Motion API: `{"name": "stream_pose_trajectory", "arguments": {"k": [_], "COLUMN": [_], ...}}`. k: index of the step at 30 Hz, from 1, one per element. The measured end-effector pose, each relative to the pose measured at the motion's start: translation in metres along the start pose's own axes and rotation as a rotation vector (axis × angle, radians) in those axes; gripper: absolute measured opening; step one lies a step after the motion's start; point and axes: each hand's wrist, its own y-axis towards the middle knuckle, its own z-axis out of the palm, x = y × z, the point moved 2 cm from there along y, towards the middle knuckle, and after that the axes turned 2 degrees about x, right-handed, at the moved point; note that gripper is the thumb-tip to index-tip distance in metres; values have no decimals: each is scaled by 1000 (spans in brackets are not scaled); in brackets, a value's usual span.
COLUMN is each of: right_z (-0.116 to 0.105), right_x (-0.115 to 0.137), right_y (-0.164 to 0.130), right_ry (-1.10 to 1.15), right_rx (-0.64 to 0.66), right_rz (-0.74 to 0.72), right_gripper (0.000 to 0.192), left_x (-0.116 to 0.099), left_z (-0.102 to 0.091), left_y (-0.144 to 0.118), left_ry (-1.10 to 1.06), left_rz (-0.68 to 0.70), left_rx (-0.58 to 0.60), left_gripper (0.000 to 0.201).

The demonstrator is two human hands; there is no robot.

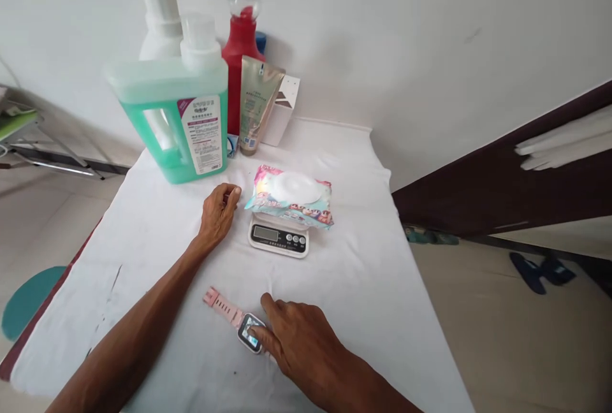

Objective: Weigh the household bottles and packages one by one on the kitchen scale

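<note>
A smartwatch [250,333] with a pink strap lies on the white-covered table, screen up and lit. My right hand [303,340] is closed at its right end, thumb over the edge of the screen, covering the other part of the strap. Farther back, my left hand [220,209] rests on the cloth with its fingers curled in and nothing visible in them. Just right of it, a pack of wet wipes [294,195] sits on top of a small white kitchen scale [278,238]. The scale's display appears blank.
Behind my left hand stands a green liquid bottle [203,126], with a white bottle [162,21] behind it. A red bottle [234,50], a gold tube [258,104] and a white box [283,110] stand beside these against the wall. A teal stool [33,301] is at left; slippers [540,271] lie on the floor at right.
</note>
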Motion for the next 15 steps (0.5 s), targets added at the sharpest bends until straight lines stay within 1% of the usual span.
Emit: {"name": "stream_pose_trajectory", "arguments": {"k": [2, 3, 5, 7, 8, 9, 10, 11, 12, 13, 14, 15], "right_z": [-9, -17, -39, -66, -80, -92, -102, -110, -115, -119, -120, -121], "right_x": [-13, -21, -39, -57, -66, -75, -83, -90, -96, -101, -105, -107], "right_y": [-4, -7, -13, -15, -13, -8, 0, 10, 21, 33, 45, 55], "right_ry": [75, 134, 252, 297, 278, 243, 205, 180, 164, 157, 151, 143], "right_rx": [-114, -215, -471, -719, -806, -861, -872, -854, -810, -749, -688, -639], "right_rz": [-10, -36, -130, -196, -186, -163, -131, -99, -78, -64, -57, -48], "right_gripper": [24, 27, 29, 30, 38, 53, 72, 91, 106, 117, 124, 125], "left_x": [-1, -1, -1, 1, 2, 3, 4, 5, 6, 7, 8, 8], "left_z": [0, 0, 0, 1, 2, 2, 2, 3, 3, 3, 3, 3], "left_y": [-1, -1, -1, -1, -1, -1, -1, -1, -1, -1, -1, -1], "left_ry": [5, 3, 0, -2, -3, -5, -7, -7, -8, -10, -15, -21], "left_rz": [-6, -7, -7, -9, -11, -14, -14, -13, -11, -9, -7, -4], "left_rx": [-3, -4, -2, 0, -1, -2, -4, -7, -9, -10, -11, -13], "left_gripper": [35, 35, 34, 35, 36, 37, 39, 41, 43, 44, 45, 45]}}
